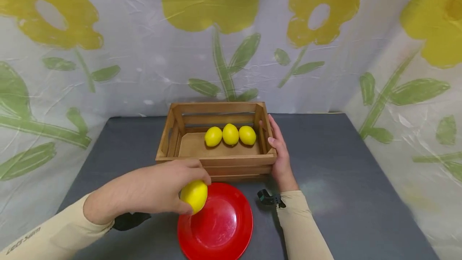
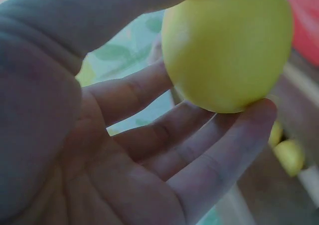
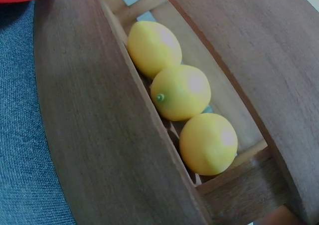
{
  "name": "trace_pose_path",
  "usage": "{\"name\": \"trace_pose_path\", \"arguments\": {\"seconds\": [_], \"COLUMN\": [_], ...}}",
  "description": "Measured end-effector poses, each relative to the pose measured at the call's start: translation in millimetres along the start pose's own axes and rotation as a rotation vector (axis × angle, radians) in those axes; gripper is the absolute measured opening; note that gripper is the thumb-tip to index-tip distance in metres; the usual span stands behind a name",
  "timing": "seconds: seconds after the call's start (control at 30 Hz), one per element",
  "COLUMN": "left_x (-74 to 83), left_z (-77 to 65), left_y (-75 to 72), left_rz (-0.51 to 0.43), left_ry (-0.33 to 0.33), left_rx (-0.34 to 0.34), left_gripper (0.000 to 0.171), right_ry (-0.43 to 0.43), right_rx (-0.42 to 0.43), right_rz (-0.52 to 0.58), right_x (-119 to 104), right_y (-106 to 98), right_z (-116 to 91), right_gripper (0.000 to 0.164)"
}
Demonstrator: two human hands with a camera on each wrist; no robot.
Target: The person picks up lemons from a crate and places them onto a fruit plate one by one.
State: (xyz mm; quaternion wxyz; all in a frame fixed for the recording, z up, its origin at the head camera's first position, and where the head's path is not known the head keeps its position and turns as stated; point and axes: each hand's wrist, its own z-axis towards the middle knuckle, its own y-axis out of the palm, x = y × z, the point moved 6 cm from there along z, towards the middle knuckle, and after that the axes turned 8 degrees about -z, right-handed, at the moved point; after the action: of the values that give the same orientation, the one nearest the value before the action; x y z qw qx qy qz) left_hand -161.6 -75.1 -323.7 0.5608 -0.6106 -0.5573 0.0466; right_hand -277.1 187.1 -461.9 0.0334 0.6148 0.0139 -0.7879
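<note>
My left hand pinches a yellow lemon between thumb and fingers, above the left rim of a red plate. In the left wrist view the same lemon fills the upper middle, with fingertips under it. Behind the plate stands a wooden crate. Three lemons lie side by side in it: a left one, a middle one and a right one. My right hand holds the crate's right end, its thumb on the rim; some of its fingers are hidden.
Crate and plate rest on a dark grey table. Beyond it hangs a pale sheet painted with yellow flowers and green leaves. A dark strap with a small device sits at the right wrist.
</note>
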Motion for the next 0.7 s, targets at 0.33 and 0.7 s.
{"name": "trace_pose_path", "arguments": {"seconds": [0.33, 0.7], "left_x": [-34.9, -56.4], "left_z": [10.1, 22.2], "left_y": [49.8, 65.4], "left_rz": [-0.085, -0.130], "left_ry": [-0.023, -0.035], "left_rx": [-0.020, -0.032], "left_gripper": [0.052, 0.053], "right_ry": [0.011, 0.020], "right_rx": [-0.008, 0.022], "right_rz": [0.027, -0.040], "right_x": [-0.4, 0.8], "right_y": [0.7, 0.3], "right_z": [1.2, -0.6], "right_gripper": [0.072, 0.069]}}
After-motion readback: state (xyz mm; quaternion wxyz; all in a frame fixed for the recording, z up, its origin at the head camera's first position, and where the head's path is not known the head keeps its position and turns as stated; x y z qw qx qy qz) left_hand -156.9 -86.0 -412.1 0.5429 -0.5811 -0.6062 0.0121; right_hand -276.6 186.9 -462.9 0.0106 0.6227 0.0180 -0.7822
